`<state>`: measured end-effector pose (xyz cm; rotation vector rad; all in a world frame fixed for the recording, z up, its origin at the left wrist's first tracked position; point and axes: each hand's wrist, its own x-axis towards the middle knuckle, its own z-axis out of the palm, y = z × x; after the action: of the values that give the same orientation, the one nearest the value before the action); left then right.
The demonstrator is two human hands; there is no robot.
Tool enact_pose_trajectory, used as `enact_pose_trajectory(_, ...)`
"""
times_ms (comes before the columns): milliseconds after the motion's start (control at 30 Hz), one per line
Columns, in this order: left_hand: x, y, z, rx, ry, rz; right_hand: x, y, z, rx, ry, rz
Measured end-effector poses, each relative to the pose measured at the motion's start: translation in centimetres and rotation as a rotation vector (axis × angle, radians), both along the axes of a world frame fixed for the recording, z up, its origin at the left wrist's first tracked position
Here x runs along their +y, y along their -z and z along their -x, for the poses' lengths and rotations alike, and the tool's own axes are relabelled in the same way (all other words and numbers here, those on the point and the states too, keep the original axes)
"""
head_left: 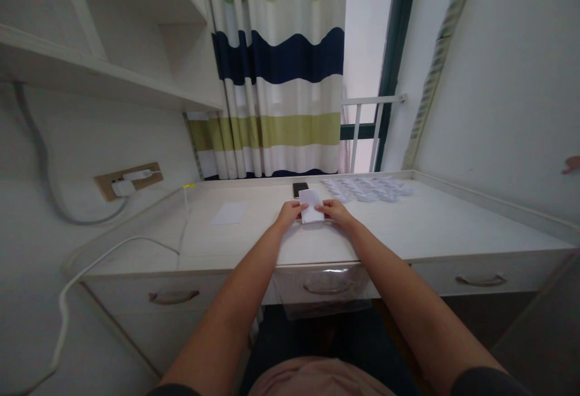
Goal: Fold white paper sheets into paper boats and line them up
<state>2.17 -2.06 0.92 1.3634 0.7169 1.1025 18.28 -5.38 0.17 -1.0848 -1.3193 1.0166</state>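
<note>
- The left hand (290, 211) pinches the left edge of a small white card (312, 205), fingers closed on it, over the middle of the white desk (430, 227).
- The right hand (334, 210) grips the same white card at its right edge, so both hands hold it between them, tilted a little up off the desk.
- A sliver of red shows under the card's lower edge; what it belongs to cannot be told.
- At 12 o'clock from the card, just beside it, lies a dark phone (299, 189), flat on the desk.
- At about 2 o'clock, near the back edge, a spread of small pale cards (367, 188) lies in loose rows.
- At 9 o'clock, well apart from the hands, a single white sheet (230, 213) lies flat.
- Farther out at 9 o'clock a wall socket (129, 181) holds a white plug, and a white cable (109, 254) runs from the desk's left edge down past the drawers.
- At 12 o'clock behind the desk hangs a striped curtain (278, 69) in green, white and navy.
</note>
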Motion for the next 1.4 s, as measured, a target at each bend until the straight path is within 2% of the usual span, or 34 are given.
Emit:
enact_pose_trajectory(467, 0.5, 0.5, 0.0, 0.043, 0.037, -0.036, -0.1, 0.0, 0.0, 0.079, -0.049, 0.050)
enact_pose_trajectory(833, 0.9, 0.7, 0.3, 0.084, 0.027, -0.079, -0.3, -0.6, 0.2, 0.109, 0.054, -0.008)
enact_pose_trajectory(1400, 1.1, 0.9, 0.3, 0.091, 0.030, -0.079, 0.0, -0.2, 0.0, 0.119, 0.022, -0.012)
